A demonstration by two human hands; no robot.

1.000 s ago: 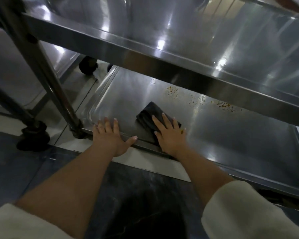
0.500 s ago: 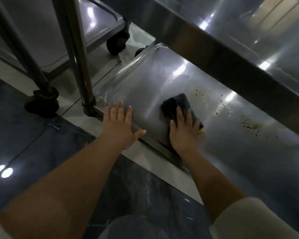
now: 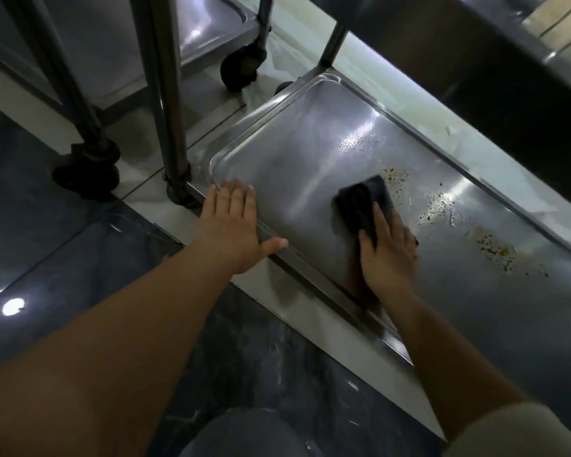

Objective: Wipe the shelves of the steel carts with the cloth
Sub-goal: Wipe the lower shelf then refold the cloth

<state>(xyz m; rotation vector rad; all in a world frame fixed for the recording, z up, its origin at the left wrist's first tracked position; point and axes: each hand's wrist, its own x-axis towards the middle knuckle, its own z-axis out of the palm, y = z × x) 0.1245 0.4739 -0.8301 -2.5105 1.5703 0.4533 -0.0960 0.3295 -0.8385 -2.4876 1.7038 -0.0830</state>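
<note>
The steel cart's bottom shelf (image 3: 287,159) lies low in front of me, a shallow tray with a raised rim. My right hand (image 3: 388,249) presses a dark folded cloth (image 3: 363,204) flat on it with straight fingers. Just beyond the cloth are brownish crumbs and stains (image 3: 439,209), with more further right (image 3: 496,253). My left hand (image 3: 233,225) rests flat on the shelf's near rim by the corner, fingers spread. The cart's upper shelf (image 3: 475,61) overhangs at the top right.
The cart's corner post (image 3: 165,94) stands just left of my left hand. A second steel cart (image 3: 211,31) with black caster wheels (image 3: 241,69) stands behind, another caster (image 3: 89,166) at the left. Dark glossy floor tiles (image 3: 47,258) lie below.
My right hand has pushed the cloth further along the shelf toward the stains. The left hand stays on the rim. My view has tilted downward and to the left.
</note>
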